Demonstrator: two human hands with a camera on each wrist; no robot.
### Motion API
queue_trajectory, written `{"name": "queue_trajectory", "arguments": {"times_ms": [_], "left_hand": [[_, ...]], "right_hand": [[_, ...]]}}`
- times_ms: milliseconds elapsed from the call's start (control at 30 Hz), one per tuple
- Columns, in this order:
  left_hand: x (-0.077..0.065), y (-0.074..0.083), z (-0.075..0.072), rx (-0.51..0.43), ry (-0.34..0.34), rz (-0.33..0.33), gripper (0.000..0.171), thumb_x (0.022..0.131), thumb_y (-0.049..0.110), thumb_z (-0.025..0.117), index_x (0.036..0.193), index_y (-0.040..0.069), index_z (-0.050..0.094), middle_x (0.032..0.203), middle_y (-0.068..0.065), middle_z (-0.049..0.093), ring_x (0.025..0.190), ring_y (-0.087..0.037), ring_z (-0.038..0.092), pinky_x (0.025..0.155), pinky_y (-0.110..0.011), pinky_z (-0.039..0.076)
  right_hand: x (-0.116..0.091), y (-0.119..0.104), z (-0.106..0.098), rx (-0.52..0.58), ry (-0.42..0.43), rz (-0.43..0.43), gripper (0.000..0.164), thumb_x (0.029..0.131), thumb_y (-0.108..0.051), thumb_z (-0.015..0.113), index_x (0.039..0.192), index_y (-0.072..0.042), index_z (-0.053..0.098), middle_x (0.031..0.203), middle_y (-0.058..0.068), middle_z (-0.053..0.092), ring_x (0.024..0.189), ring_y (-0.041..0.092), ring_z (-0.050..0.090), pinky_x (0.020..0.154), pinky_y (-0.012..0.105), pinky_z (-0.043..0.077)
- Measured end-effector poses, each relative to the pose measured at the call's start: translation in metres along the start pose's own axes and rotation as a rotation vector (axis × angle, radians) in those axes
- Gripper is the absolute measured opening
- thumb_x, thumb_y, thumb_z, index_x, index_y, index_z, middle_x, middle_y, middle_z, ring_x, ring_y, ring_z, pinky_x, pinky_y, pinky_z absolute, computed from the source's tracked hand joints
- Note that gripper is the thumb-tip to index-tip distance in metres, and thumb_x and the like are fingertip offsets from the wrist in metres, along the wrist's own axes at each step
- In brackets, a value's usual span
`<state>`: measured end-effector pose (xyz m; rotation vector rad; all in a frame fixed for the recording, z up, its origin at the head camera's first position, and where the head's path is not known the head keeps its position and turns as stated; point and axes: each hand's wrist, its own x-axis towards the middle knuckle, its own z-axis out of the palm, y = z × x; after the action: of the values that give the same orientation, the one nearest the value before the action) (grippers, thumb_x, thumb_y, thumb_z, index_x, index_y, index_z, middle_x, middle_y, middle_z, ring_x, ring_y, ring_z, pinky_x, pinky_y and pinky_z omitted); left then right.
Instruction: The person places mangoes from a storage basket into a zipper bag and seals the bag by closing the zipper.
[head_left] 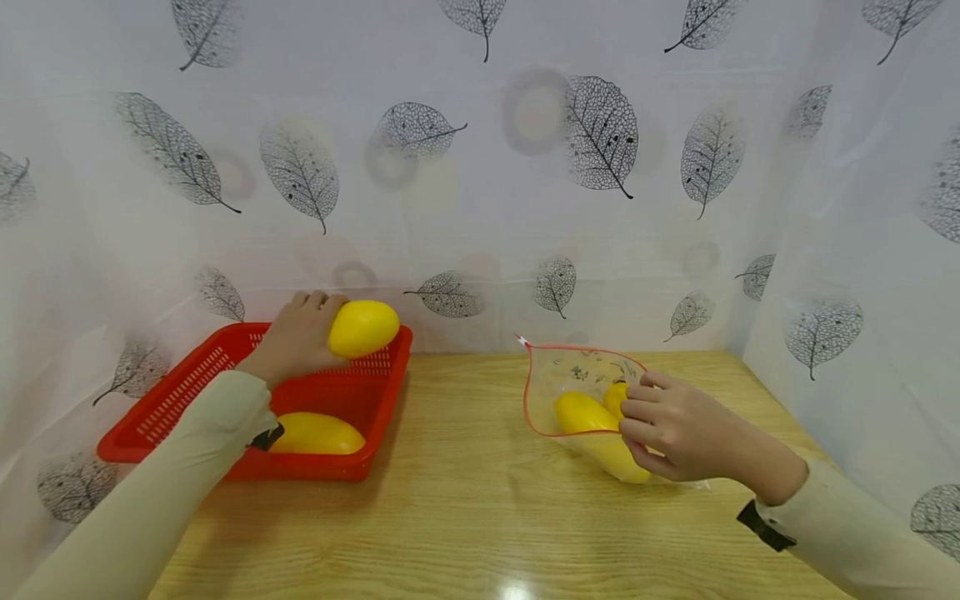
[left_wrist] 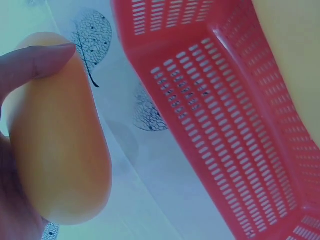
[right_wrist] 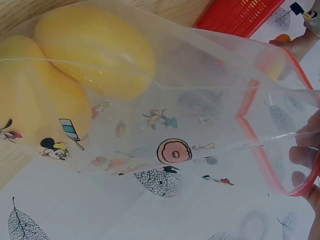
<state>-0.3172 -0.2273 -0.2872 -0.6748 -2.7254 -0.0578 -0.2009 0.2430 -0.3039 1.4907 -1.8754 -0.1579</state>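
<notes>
In the head view my left hand grips a yellow mango above the red basket. The left wrist view shows the thumb curled over that mango. Another yellow mango lies inside the basket. My right hand pinches the red-edged rim of a clear zip bag, whose mouth gapes open. Inside the bag sit yellow mangoes, two of them plain in the right wrist view. Cartoon prints cover the bag.
A wooden table lies under the basket and bag, with bare wood between them. Behind and at both sides hangs a white curtain printed with dark leaves. A white zip slider sits at the bag's upper left corner.
</notes>
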Motion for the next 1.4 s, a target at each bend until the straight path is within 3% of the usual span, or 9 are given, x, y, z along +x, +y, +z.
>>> {"name": "queue_trajectory", "arguments": {"times_ms": [533, 933, 1400], "left_hand": [[0.003, 0.027, -0.005, 0.0, -0.009, 0.023, 0.084, 0.065, 0.032, 0.078, 0.133, 0.003, 0.039, 0.122, -0.021, 0.048, 0.112, -0.038, 0.041, 0.099, -0.053, 0.039], [0.002, 0.047, -0.007, 0.0, 0.009, 0.057, 0.084, 0.062, 0.034, 0.082, 0.13, 0.007, 0.04, 0.114, -0.018, 0.051, 0.107, -0.033, 0.042, 0.094, -0.049, 0.043], [0.002, 0.07, -0.005, -0.015, 0.084, 0.134, 0.08, 0.062, 0.035, 0.082, 0.127, 0.005, 0.046, 0.11, -0.016, 0.054, 0.103, -0.031, 0.046, 0.092, -0.047, 0.044]], "right_hand": [[0.0, 0.0, -0.001, 0.0, -0.002, 0.002, 0.036, 0.096, -0.023, 0.033, 0.067, -0.015, 0.052, 0.061, -0.005, 0.047, 0.061, 0.011, 0.036, 0.064, 0.026, 0.031], [0.001, -0.001, -0.001, 0.006, 0.021, -0.008, 0.034, 0.095, -0.023, 0.034, 0.068, -0.016, 0.052, 0.062, -0.005, 0.046, 0.061, 0.011, 0.035, 0.063, 0.026, 0.03], [0.002, 0.0, -0.001, 0.003, 0.01, -0.011, 0.034, 0.096, -0.023, 0.033, 0.068, -0.016, 0.052, 0.062, -0.005, 0.047, 0.06, 0.011, 0.035, 0.063, 0.026, 0.03]]}}
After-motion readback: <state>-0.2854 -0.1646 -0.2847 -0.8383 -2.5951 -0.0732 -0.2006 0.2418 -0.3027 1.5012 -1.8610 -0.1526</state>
